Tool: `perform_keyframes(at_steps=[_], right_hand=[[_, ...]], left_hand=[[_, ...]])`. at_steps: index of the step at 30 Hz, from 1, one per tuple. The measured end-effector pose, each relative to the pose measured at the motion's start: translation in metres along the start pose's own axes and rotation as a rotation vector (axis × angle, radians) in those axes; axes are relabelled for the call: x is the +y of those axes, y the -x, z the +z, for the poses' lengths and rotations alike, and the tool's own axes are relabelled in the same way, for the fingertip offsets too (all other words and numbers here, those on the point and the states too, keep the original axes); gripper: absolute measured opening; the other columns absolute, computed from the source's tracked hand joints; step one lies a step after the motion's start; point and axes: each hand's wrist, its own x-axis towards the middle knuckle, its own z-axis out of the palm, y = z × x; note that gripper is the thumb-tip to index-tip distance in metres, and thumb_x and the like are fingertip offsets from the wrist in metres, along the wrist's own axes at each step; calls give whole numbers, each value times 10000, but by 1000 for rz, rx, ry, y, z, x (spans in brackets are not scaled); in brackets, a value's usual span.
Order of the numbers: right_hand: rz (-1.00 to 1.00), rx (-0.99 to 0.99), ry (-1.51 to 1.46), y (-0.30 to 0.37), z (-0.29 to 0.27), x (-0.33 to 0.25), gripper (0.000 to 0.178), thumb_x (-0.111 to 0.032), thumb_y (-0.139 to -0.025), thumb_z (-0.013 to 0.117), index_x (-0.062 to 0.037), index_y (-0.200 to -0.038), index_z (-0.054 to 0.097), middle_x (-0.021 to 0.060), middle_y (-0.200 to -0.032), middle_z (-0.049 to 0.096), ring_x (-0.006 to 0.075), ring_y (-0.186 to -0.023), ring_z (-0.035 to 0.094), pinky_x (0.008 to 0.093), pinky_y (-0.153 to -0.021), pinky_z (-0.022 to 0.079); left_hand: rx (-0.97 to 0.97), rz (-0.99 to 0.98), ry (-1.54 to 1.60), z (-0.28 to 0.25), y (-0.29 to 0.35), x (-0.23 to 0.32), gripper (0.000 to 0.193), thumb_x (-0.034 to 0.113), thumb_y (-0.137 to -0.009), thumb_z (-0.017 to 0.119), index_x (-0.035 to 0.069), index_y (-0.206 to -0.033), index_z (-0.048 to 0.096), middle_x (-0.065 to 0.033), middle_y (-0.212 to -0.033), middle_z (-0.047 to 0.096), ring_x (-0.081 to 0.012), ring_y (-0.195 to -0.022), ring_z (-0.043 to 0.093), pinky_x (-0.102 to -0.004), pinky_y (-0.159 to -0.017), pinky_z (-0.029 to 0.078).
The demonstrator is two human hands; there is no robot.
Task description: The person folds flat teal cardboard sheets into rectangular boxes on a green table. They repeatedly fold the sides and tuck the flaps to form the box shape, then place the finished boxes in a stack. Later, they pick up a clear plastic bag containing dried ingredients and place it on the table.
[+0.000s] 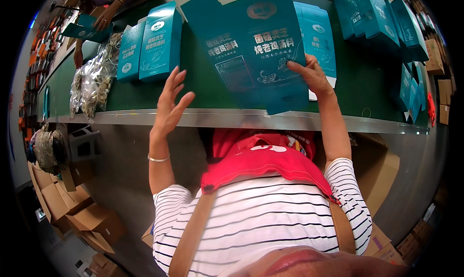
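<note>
Your right hand (313,75) has the flat carton (237,50) by its right edge, thumb and fingers clamped on the teal card. The carton is held up over the table (217,91), its printed side toward you, its lower tip reaching almost to the metal rim (203,117) in this view. Your left hand (170,105) is raised near the rim, palm turned inward, fingers apart and holding nothing; a gap lies between it and the carton's left edge.

Just beyond your left fingertips stand two teal boxes, the big box (161,42) and the small box (130,52), side by side. Clear bags (94,84) lie left of them, and past those a co-worker's hand (107,17) is on another teal carton (86,29). So your left side has its open room mainly along the near strip of green, between the boxes and the rim.

To the right, a teal sheet (320,40) lies partly behind your carton and right hand. Beyond it, a broad stretch of green runs to the box group (369,16) at the far right. A thin loop (366,113) lies by the rim there.
</note>
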Motion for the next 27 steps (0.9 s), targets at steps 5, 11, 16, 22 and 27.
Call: perform_keyframes(at_steps=[5, 11, 16, 22, 27], right_hand=[[-24, 8, 105, -6, 25, 2, 481, -170, -823, 706, -24, -1246, 531, 83, -1151, 616, 161, -1056, 562, 319, -919, 454], [-983, 508, 1324, 9, 30, -91, 633, -216, -797, 719, -80, -1342, 426, 94, -1289, 496, 280, -1203, 443, 373, -1006, 377], [-703, 319, 1486, 1, 58, -149, 411, -199, -814, 691, -46, -1174, 566, 131, -1147, 591, 284, -1078, 555, 365, -959, 423], [-237, 31, 1468, -20, 45, -174, 459, -319, -712, 773, -22, -1025, 616, 145, -951, 660, 240, -826, 655, 330, -752, 530], [51, -173, 1286, -35, 32, -167, 504, -382, -676, 805, -20, -989, 645, 137, -979, 667, 289, -831, 661, 354, -790, 540]], left_hand=[[8, -12, 787, 53, -73, 0, 399, 105, -906, 583, -18, -1258, 442, -144, -1171, 589, -198, -1048, 588, -323, -887, 487], [-15, 81, 731, 84, -100, 40, 167, 74, -908, 573, 2, -1057, 595, -75, -944, 672, -111, -785, 639, -238, -706, 535], [-89, 200, 485, 96, -99, 71, 169, 66, -894, 587, 6, -1049, 617, -40, -922, 670, -69, -783, 602, -212, -697, 511], [-28, 341, 310, 97, -105, 72, 166, 89, -873, 619, -4, -1011, 635, -27, -857, 673, -71, -753, 586, -230, -704, 505], [-109, 277, 153, 92, -116, 61, 344, 161, -832, 682, 6, -1124, 587, -82, -955, 660, -134, -835, 599, -264, -743, 501]])
